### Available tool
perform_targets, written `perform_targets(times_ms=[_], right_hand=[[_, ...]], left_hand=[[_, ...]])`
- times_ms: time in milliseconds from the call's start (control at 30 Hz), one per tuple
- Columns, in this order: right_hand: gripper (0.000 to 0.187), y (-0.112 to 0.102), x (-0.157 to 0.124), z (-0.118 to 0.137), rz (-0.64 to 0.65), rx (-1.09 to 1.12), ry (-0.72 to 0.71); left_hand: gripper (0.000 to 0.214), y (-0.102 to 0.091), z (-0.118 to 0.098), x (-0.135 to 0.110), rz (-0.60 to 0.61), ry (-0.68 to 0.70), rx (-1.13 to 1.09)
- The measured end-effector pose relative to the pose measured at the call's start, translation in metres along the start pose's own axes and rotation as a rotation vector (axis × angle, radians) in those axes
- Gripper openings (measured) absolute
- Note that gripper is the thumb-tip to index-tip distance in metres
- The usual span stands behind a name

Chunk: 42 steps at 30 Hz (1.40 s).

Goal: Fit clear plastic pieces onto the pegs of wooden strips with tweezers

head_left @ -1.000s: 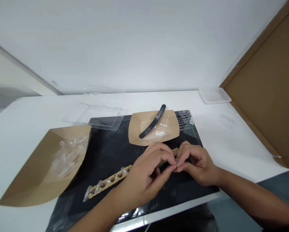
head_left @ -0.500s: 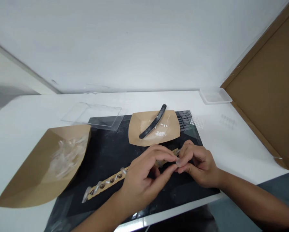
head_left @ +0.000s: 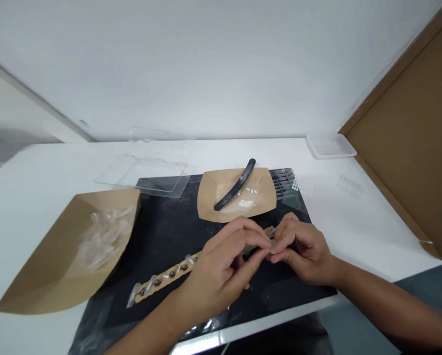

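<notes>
A small clear nail tip (head_left: 273,246) is pinched between the fingertips of both hands, above the black mat (head_left: 165,227). My left hand (head_left: 221,271) has its thumb and index finger closed at the tip's left side. From the other side, my right hand (head_left: 306,249) pinches it with thumb and fingers. Under my left hand runs a tan strip (head_left: 165,279) with dark round holders and several clear tips along it; its middle is hidden. A curved black nail file (head_left: 236,186) lies across a small cardboard tray (head_left: 209,197), beside white bits.
At left, a larger cardboard tray (head_left: 47,261) holds a pile of clear tips (head_left: 100,239). Clear plastic sheets (head_left: 150,177) lie behind it. Right of the small tray are a sheet of white dots (head_left: 303,187), a clear tub (head_left: 332,147) and a cardboard wall (head_left: 409,138).
The fingertips have shifted slightly around the nail tip, and it shows less between them. Both hands stay in nearly the same place; the whole view has moved a little.
</notes>
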State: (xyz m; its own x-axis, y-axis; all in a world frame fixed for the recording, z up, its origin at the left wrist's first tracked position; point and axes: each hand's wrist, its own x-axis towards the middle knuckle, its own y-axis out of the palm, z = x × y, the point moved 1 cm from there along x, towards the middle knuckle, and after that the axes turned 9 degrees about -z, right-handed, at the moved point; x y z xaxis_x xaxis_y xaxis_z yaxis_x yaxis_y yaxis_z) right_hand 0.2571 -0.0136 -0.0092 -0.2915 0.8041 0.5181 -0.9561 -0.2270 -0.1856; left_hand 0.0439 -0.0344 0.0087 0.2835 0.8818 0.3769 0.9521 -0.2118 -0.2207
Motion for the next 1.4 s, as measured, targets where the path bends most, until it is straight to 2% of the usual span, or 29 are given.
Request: perform_targets(times_ms=[133, 333, 533, 633, 767, 1100, 1400], right_hand=[[0.009, 0.0, 0.0, 0.0, 0.033, -0.025, -0.036], [0.012, 0.003, 0.001, -0.001, 0.062, -0.065, -0.086], [0.012, 0.007, 0.0, -0.001, 0.032, -0.075, -0.062], [0.01, 0.008, 0.0, -0.001, 0.016, -0.076, -0.037], [0.011, 0.008, -0.001, -0.001, -0.024, -0.077, -0.001], [0.007, 0.004, -0.006, -0.005, -0.112, 0.037, 0.164], [0.007, 0.005, -0.004, -0.004, -0.057, 0.039, 0.114]], left_hand=[[0.015, -0.001, -0.002, 0.001, 0.055, 0.002, 0.075], [0.016, -0.001, -0.004, 0.001, 0.081, 0.097, 0.187], [0.018, 0.006, 0.001, 0.001, -0.069, 0.282, 0.347], [0.019, 0.01, 0.004, 0.0, -0.149, 0.322, 0.367], [0.02, 0.011, 0.004, 0.0, -0.207, 0.329, 0.328], [0.021, 0.005, -0.001, 0.001, -0.204, 0.209, 0.217], [0.022, 0.005, 0.002, 0.002, -0.212, 0.214, 0.187]])
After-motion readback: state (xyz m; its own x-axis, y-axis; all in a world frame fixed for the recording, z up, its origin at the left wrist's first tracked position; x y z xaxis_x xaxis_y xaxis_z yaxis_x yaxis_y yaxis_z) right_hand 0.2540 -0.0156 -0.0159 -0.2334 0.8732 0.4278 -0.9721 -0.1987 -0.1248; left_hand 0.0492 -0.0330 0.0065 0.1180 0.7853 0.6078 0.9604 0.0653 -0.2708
